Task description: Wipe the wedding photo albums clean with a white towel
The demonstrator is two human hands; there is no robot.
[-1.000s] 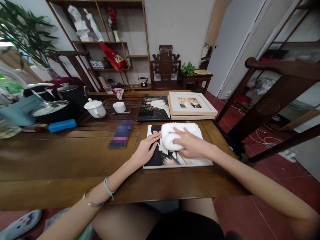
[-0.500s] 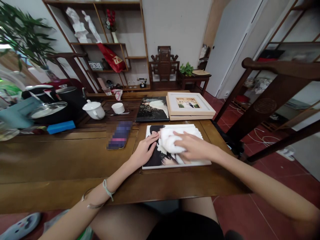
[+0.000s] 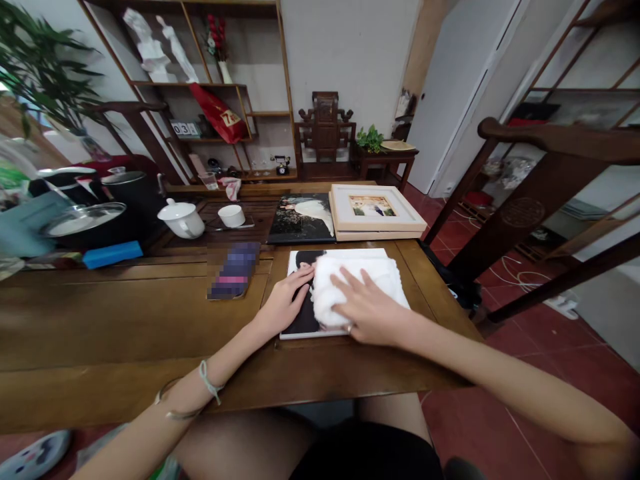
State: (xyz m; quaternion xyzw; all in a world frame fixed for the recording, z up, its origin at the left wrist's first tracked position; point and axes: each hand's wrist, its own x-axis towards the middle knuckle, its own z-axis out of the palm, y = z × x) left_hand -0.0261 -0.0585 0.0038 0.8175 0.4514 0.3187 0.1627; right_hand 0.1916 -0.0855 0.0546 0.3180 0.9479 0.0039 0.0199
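Observation:
A flat photo print (image 3: 301, 319) lies on the wooden table (image 3: 125, 313) in front of me. My right hand (image 3: 365, 308) lies with spread fingers on a white cloth (image 3: 350, 283) and presses it onto the print. My left hand (image 3: 285, 303) rests flat on the print's left edge, fingers stretched toward the cloth.
Behind the print lie a dark photo print (image 3: 301, 220) and a light framed photo (image 3: 374, 212). A blurred phone (image 3: 234, 270), a white teapot (image 3: 181, 219), a cup (image 3: 232, 215), a blue sponge (image 3: 106, 254) and dark pots (image 3: 100, 207) sit to the left. A wooden chair (image 3: 545, 193) stands at right.
My right hand has dragged the white cloth down the print toward me, and its fingers have spread flat. My left hand stays on the print's left edge.

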